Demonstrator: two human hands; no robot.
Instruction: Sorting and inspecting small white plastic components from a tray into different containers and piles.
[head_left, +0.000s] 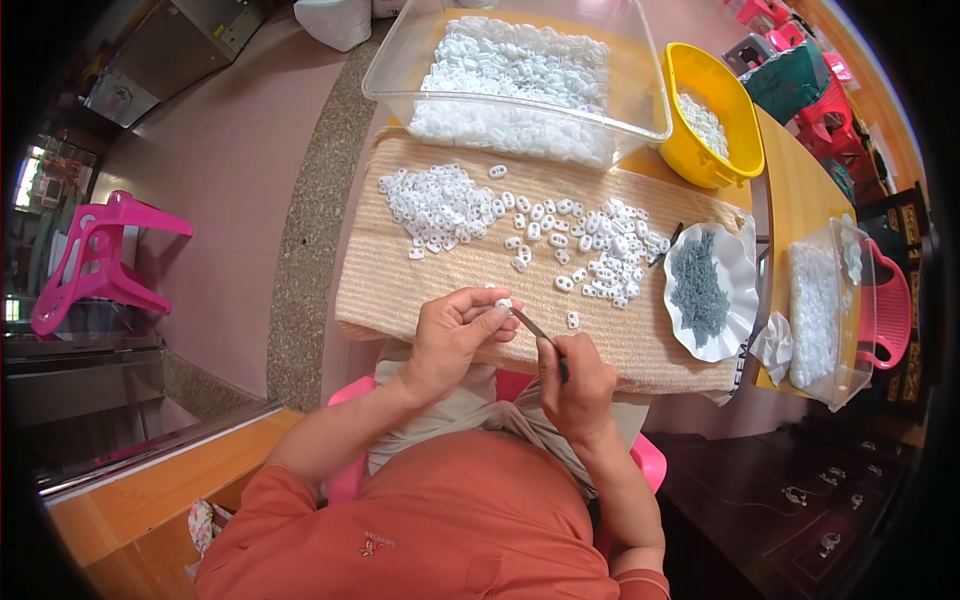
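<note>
A small white plastic piece [503, 304] sits at the fingertips of the left hand [460, 335], its grip closed on it between thumb and bent fingers, above the near part of the striped cloth [400, 300]. The right hand [580, 380] has its grip clamped round the rear of a slim dark metal hand tool [532, 326], which slants forward and to the left so that its tip meets or nearly meets the piece; exact contact is too small to tell. The left forearm angles inward from the lower left, with the back of the hand mostly upward; the right forearm rises steeply from the lower right, its fingers curled and thumb laid along the tool. One loose two-holed white piece [572, 320] lies on the cloth just beyond the right hand. Farther off are a dense left heap of white pieces [440, 205] and a looser right heap of white pieces [615, 245]. To the right, a white fluted dish [740, 305] holds slender blue-grey parts [700, 285]; beyond the heaps stands a clear plastic bin [640, 105] beside a yellow basin [742, 150].
</note>
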